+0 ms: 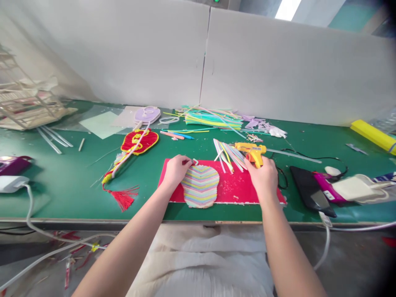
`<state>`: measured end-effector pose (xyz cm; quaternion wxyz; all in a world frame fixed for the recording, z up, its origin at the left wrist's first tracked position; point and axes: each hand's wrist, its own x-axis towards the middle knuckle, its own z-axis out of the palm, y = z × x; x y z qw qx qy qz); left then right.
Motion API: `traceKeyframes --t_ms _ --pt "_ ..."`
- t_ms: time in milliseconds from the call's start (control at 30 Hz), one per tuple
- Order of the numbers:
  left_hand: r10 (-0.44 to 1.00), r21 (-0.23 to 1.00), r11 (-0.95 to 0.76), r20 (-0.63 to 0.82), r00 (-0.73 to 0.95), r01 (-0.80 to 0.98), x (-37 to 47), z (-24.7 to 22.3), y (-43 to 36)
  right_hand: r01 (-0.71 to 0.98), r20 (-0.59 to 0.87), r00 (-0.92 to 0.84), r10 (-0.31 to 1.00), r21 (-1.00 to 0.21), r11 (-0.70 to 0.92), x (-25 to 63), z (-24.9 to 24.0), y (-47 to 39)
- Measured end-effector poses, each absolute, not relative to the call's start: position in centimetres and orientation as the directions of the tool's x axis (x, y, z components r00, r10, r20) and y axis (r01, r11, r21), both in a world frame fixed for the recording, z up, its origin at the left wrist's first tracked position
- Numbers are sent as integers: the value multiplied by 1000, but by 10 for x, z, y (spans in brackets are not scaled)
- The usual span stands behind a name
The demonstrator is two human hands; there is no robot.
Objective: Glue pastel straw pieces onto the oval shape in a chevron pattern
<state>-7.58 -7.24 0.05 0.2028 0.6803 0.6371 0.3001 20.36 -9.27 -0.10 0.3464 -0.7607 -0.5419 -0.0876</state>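
A striped pastel panel (201,187) with zigzag bands and a rounded outline lies on a red board (238,189). At its upper left edge, the fingertips of my left hand (177,170) are pinched on a small bent white strip (195,162). My right hand (262,175) is closed around the handle of a yellow glue gun (252,152), over the board's right half. Between the hands, several loose pastel strips (227,152) fan out on the board's far edge.
Behind lies a bundle of coloured strips (213,120). To the left are a red and yellow fan-shaped piece (140,141) with a red tassel (123,198) and a wire rack (24,99). A black phone (309,187) and white power strip (359,187) sit at right. A grey partition (278,66) stands behind.
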Motion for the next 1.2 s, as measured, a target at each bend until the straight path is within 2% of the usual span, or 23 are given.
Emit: traceKeyframes --t_ms 133,233,367,533,600,700,767,833,967,1200 --pt "992 609 -83 129 5 789 -72 5 -69 867 335 461 822 -367 -337 224 4 -76" --pt "995 567 -67 100 12 821 -66 9 -64 867 273 467 841 -326 -376 227 4 -73" --pt "998 522 -49 55 24 851 -58 16 -57 880 344 460 818 -299 -369 220 5 -75" --pt "997 509 -69 13 73 858 -58 18 -48 894 466 433 772 -331 -302 215 9 -77" --pt "993 515 -110 17 118 850 -61 17 -44 911 537 376 755 -363 -195 211 13 -76" --pt "980 528 -192 51 195 827 -66 13 -41 894 608 242 756 -443 70 196 20 -72" --pt "972 537 -229 75 224 812 -68 11 -40 816 580 125 805 -521 249 178 25 -69" --pt "968 551 -244 93 232 798 -69 10 -41 722 500 -21 866 -592 359 157 28 -67" --pt "966 596 -256 130 224 761 -71 11 -43 610 341 -198 919 -691 388 120 26 -61" --pt "903 641 -430 301 307 636 -75 22 -52 433 189 -218 957 -861 268 99 20 -47"
